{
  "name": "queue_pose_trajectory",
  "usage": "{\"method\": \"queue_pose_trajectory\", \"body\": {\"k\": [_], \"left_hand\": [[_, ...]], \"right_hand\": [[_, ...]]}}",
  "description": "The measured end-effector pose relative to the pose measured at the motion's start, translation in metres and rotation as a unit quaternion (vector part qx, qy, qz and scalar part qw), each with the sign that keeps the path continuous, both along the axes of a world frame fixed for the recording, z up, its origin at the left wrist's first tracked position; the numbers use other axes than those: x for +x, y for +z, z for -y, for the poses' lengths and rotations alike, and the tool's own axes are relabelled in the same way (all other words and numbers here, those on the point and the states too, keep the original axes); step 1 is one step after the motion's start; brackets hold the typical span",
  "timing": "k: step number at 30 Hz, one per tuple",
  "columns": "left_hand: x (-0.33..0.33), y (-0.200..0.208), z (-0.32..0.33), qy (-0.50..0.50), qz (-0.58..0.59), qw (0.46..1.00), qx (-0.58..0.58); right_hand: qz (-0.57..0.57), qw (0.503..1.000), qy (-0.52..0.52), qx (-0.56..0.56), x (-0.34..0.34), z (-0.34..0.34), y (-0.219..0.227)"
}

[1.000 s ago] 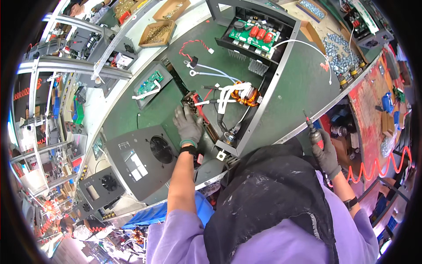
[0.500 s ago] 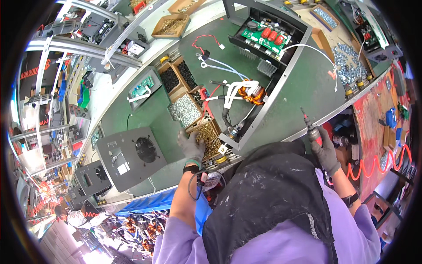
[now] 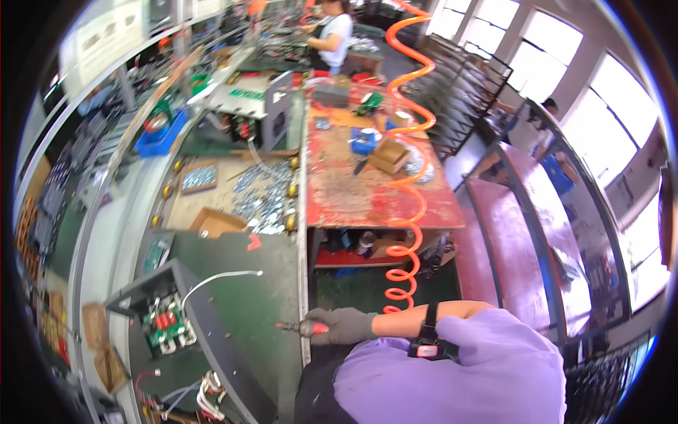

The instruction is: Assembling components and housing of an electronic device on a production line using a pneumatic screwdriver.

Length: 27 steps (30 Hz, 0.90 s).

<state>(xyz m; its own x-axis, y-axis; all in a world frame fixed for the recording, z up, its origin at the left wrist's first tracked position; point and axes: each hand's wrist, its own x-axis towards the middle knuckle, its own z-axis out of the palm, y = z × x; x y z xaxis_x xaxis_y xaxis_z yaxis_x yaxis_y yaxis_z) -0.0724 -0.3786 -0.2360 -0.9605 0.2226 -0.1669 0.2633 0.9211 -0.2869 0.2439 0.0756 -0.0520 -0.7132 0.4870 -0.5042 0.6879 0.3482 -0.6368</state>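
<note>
My right hand (image 3: 347,326), in a grey glove, is wrapped round a red and dark power screwdriver (image 3: 312,328). Its thin bit points left, over the edge of the green bench top (image 3: 240,304). Left of the tool stands a dark grey metal case (image 3: 224,351), apart from the bit. Inside it is a green circuit board (image 3: 157,324) with red components. A white cable (image 3: 212,277) runs from the case onto the bench top. Near the lower edge, white and blue wires (image 3: 210,396) show. My left hand is out of view.
An orange coiled hose (image 3: 401,249) hangs beyond my right forearm. Ahead stands a worn red table (image 3: 353,201) with an open cardboard box (image 3: 388,155). Loose silver screws (image 3: 258,205) lie on a tray left of it. Other people (image 3: 330,39) are farther off.
My view has swung far to the right, so the left hand at the brass screw box has gone out of sight. The right hand still grips the screwdriver.
</note>
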Motion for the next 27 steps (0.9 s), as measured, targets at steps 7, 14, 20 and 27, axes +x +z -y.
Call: {"method": "queue_pose_trajectory", "body": {"k": [7,14,20,27], "left_hand": [[-0.034,-0.046,0.051,-0.189,0.093,0.962,-0.172],[0.01,0.133,-0.026,0.113,0.002,0.742,0.661],[0.114,0.258,-0.162,0.034,0.192,0.637,0.746],[0.134,0.262,-0.203,0.107,0.456,0.377,0.799]], "right_hand": [[-0.006,0.999,-0.016,-0.028,0.009,0.003,0.013],[-0.08,0.995,0.059,-0.024,0.001,0.012,0.051],[-0.192,0.96,0.2,-0.025,-0.023,0.044,0.077],[-0.212,0.945,0.233,-0.087,-0.037,0.06,0.084]]}}
